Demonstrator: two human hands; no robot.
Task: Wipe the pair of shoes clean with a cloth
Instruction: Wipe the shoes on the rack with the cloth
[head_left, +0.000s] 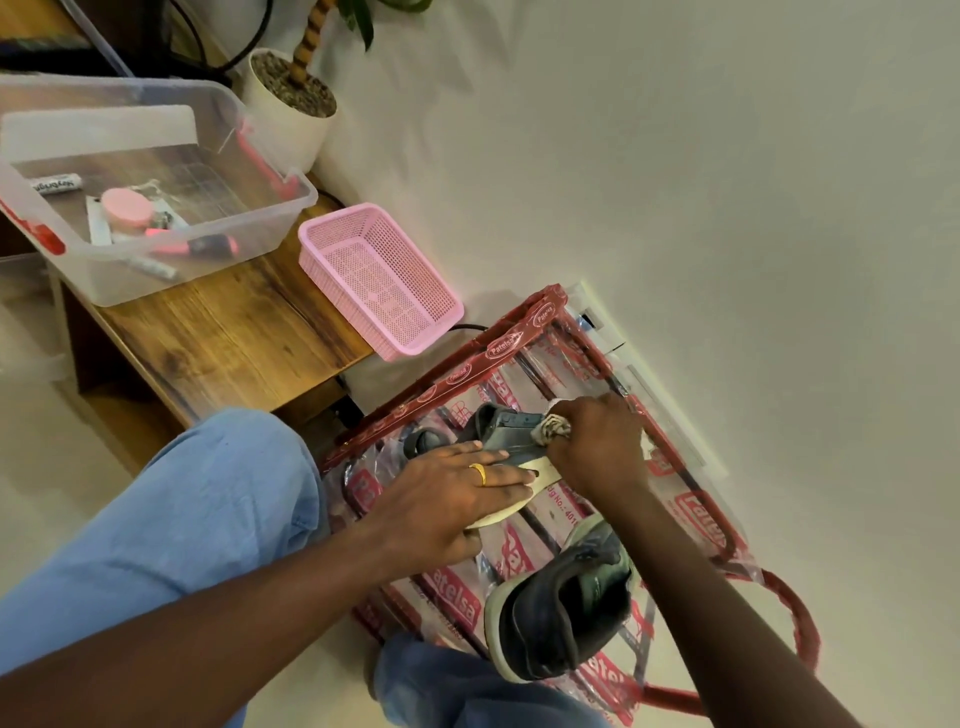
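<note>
Nearest, the second shoe (566, 608) lies on its side on a clear, red-trimmed plastic bag (519, 364). Beyond it, the left hand (452, 493) lies flat, fingers straight, pressing down the first shoe (504, 423). The right hand (597, 447) clutches a bunched cloth (553, 428), seemingly against that shoe's upper; the contact is partly hidden. Farther off, a pink basket (382, 278) overhangs a wooden table (234, 332).

Clear plastic bag (498, 353) trimmed in red, printed with red-and-white logos. On the bag, a dark grey shoe (566, 618) with an off-white sole, a second shoe (506, 431) alike, and a whitish, dark-marked cloth (553, 428). Beyond the bag, a pink lattice basket (384, 280) on a brown wood-grain table (234, 332).
</note>
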